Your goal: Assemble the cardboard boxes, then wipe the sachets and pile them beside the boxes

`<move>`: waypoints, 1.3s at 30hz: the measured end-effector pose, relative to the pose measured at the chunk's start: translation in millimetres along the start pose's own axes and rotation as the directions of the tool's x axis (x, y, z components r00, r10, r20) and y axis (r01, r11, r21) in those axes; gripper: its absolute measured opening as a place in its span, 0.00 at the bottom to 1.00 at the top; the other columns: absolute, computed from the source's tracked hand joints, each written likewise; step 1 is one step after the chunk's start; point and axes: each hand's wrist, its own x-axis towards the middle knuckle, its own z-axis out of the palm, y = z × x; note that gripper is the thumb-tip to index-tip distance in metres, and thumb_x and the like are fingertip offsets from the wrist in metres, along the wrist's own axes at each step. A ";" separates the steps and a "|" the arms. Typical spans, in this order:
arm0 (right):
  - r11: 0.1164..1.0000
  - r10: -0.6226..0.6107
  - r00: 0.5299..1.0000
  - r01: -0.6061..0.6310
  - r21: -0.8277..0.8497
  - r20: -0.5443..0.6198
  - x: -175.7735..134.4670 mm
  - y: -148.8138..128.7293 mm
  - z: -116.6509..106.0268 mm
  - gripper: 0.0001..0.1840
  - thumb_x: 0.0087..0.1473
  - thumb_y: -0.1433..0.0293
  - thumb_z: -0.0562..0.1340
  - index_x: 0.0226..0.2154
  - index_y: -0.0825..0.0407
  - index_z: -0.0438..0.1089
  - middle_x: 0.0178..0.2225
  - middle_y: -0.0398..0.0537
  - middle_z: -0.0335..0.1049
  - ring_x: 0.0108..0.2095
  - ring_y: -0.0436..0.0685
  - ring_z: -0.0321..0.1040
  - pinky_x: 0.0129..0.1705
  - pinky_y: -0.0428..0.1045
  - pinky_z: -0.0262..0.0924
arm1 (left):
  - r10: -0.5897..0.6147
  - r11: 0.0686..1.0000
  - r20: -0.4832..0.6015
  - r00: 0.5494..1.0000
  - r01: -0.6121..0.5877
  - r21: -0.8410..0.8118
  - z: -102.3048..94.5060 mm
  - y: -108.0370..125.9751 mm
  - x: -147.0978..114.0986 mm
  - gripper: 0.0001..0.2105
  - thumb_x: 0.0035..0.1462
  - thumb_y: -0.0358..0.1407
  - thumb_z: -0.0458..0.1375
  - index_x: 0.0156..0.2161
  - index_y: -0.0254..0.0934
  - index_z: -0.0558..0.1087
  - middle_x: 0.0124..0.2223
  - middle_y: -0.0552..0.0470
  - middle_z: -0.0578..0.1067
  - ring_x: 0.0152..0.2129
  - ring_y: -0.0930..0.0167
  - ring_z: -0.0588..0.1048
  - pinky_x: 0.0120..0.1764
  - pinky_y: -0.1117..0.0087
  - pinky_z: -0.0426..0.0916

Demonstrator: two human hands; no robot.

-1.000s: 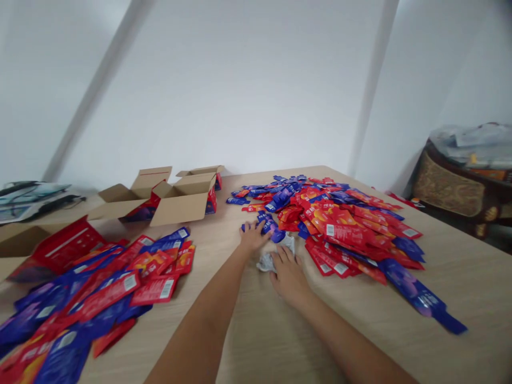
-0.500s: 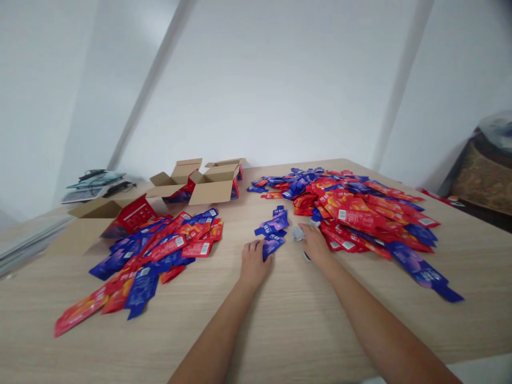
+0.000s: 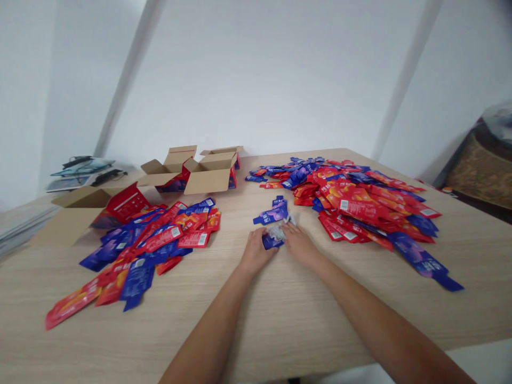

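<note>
On the table in front of me, my left hand [image 3: 257, 252] grips the left end of a blue packet [image 3: 270, 244]. My right hand [image 3: 299, 245] is closed on a crumpled grey-white cloth [image 3: 277, 231], which lies over the upper part of that packet. The cloth hides much of the packet's print, and the fingertips of both hands are partly covered. Just beyond the hands, more blue packets [image 3: 272, 214] lie flat, overlapping one another.
A heap of red and blue packets [image 3: 360, 205] spreads to the right. To the left lies a smaller pile [image 3: 160, 240], beside an open carton [image 3: 124, 208]. Further open cartons [image 3: 212, 178] stand behind. Flat items are stacked [image 3: 82, 170] at the far left.
My right hand has moved left with the cloth, from beside the right heap onto the blue packet. My left hand stays at the packet's end. The view has shifted slightly.
</note>
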 end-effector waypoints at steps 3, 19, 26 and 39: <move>0.991 0.122 0.991 -0.125 -0.048 -0.057 3.8 27.4 -9.2 0.28 0.50 0.81 0.51 0.54 0.60 0.61 0.59 0.59 0.55 0.59 0.61 0.48 0.59 0.57 0.43 | -0.009 1.000 0.001 1.000 0.009 0.002 -4.7 6.2 -3.4 0.28 0.44 0.37 0.62 0.52 0.35 0.64 0.47 0.45 0.71 0.48 0.63 0.66 0.51 0.61 0.60; 0.950 -0.225 0.972 0.235 0.208 -0.067 -10.2 -38.7 6.4 0.37 0.46 0.80 0.50 0.61 0.55 0.49 0.63 0.52 0.48 0.63 0.55 0.41 0.61 0.56 0.41 | -0.267 0.775 0.083 0.960 0.265 -0.573 2.3 -14.3 9.6 0.07 0.45 0.26 0.54 0.31 0.34 0.72 0.32 0.50 0.76 0.32 0.70 0.73 0.37 0.71 0.67; 0.999 0.040 0.999 -0.039 0.037 -0.007 -0.7 8.8 -4.5 0.35 0.44 0.84 0.49 0.57 0.61 0.58 0.60 0.57 0.54 0.60 0.58 0.48 0.60 0.56 0.45 | -0.386 0.625 0.179 0.905 0.399 -0.671 -0.4 -12.4 3.9 0.13 0.45 0.31 0.59 0.39 0.33 0.73 0.33 0.49 0.77 0.26 0.72 0.73 0.33 0.71 0.67; 0.032 0.325 0.934 -0.166 0.986 0.147 2.3 -13.1 -11.9 0.20 0.47 0.56 0.61 0.38 0.52 0.69 0.31 0.48 0.75 0.32 0.57 0.72 0.34 0.50 0.67 | -0.245 0.412 0.350 0.904 0.424 -0.807 -0.6 20.5 -4.4 0.19 0.36 0.34 0.68 0.37 0.33 0.70 0.31 0.51 0.76 0.24 0.73 0.73 0.29 0.73 0.67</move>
